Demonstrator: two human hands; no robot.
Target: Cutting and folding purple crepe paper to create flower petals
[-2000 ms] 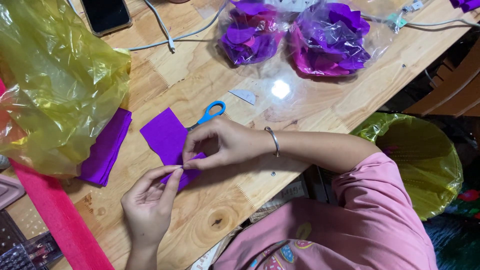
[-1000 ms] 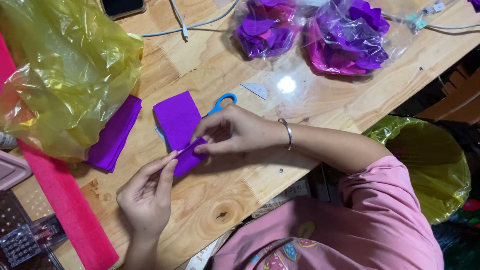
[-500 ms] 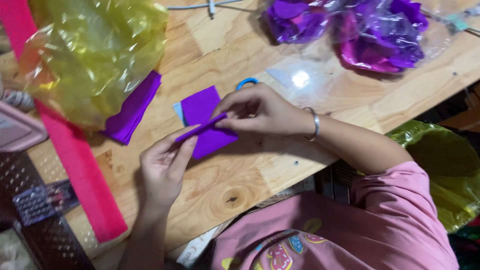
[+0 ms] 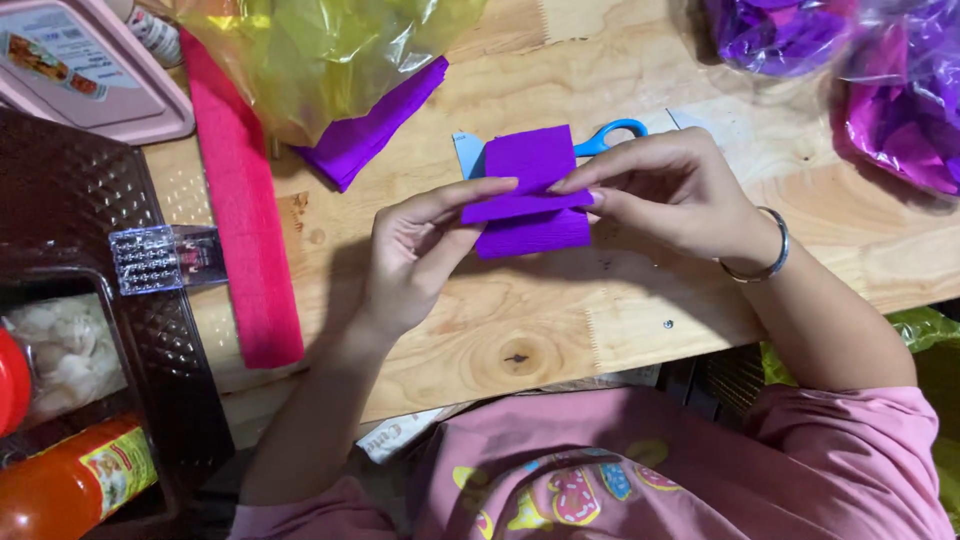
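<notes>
A small purple crepe paper piece is held just above the wooden table. My left hand pinches its left end between thumb and forefinger. My right hand, with a metal bangle on the wrist, pinches its right end. Another purple square lies flat under it. Blue-handled scissors lie behind the paper, mostly hidden by it and my right hand.
A pink crepe roll lies at left beside a dark basket holding bottles. A yellow plastic bag covers a folded purple crepe sheet. Clear bags with purple paper flowers sit at top right. A pink-lidded box is top left.
The view has shifted, so everything sits further right and lower in the frame. The purple strip has turned from slanted to nearly level, stretched between both hands.
</notes>
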